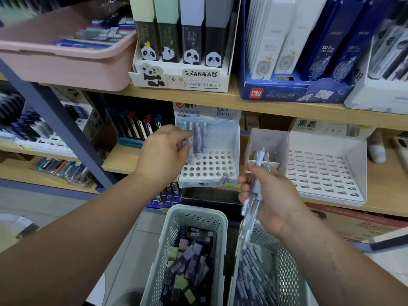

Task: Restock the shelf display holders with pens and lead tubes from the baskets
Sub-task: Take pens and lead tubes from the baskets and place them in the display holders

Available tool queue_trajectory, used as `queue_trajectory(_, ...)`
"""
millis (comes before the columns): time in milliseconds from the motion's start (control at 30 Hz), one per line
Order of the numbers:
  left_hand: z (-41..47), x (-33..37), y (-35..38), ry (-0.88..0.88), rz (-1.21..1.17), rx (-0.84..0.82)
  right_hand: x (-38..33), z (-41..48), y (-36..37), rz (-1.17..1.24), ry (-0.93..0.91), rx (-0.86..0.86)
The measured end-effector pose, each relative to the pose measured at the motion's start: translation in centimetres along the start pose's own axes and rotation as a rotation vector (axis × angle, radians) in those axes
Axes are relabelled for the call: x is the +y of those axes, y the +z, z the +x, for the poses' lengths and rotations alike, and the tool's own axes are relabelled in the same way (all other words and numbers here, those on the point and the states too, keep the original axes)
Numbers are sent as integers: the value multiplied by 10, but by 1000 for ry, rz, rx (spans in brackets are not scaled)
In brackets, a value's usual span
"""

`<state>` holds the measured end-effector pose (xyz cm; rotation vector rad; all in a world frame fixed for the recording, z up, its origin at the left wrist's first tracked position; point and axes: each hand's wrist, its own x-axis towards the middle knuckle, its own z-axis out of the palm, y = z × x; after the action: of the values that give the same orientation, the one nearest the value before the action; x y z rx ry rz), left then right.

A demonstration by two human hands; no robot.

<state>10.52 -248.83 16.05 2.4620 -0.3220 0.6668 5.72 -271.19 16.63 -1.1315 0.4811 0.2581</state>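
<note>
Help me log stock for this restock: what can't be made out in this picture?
1. Head view: the left hand covers the back-left holes of the pen holder; whether it grips a pen is unclear.
2. Fingers of the right hand hide how many pens it holds.
3. The left basket and right basket are cut off by the bottom edge; blur smears the right one's contents.

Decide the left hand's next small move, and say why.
Probably push the lilac plastic pen that the left hand pinches down into a hole in the white perforated holder; most holes stand empty and the right hand holds more pens.
</note>
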Motion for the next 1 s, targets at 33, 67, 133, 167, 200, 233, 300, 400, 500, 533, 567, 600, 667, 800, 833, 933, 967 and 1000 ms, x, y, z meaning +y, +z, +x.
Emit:
queue_trajectory(33,0,0,1,14,24,5,-1,-2,1,50,19,-19)
queue_trajectory(67,0,0,1,26,43,5,-3,-3,1,88,33,-37)
queue_trajectory(133,-1,1,2,45,78,-3,-5,-5,2,123,42,-59)
queue_trajectory(167,-1,1,3,49,93,-12,-5,-6,3,126,40,-66)
queue_trajectory(200,-2,2,2,49,104,-24,-5,-6,3,124,38,-72)
queue_trajectory(233,-2,2,2,51,112,-32,-5,-6,2,122,36,-76)
queue_trajectory(300,-1,1,2,52,134,-33,-5,-6,2,115,33,-81)
queue_trajectory(400,0,0,2,26,169,-58,-5,-5,3,117,31,-82)
queue_trajectory(500,0,-1,4,12,210,-97,-5,-5,2,115,26,-90)
queue_trajectory(533,-1,-1,5,10,228,-114,-5,-4,2,112,23,-92)
queue_trajectory(567,-2,-2,6,10,242,-126,-5,-4,1,112,20,-93)
queue_trajectory(600,-2,-1,7,4,254,-143,-5,-4,1,115,18,-94)
queue_trajectory(667,-3,0,6,-7,271,-173,-5,-4,1,127,12,-99)
queue_trajectory(800,-3,10,-3,-14,209,-134,-6,-4,3,167,1,-108)
queue_trajectory(833,-4,17,-5,-7,156,-118,-7,-4,3,179,-3,-109)
queue_trajectory(933,-12,46,-4,-122,-136,-252,-8,-4,5,196,-30,-122)
queue_trajectory(967,-17,56,-2,-223,-261,-366,-8,-5,6,192,-39,-126)
queue_trajectory(1000,-22,65,1,-329,-377,-487,-8,-5,6,186,-45,-128)
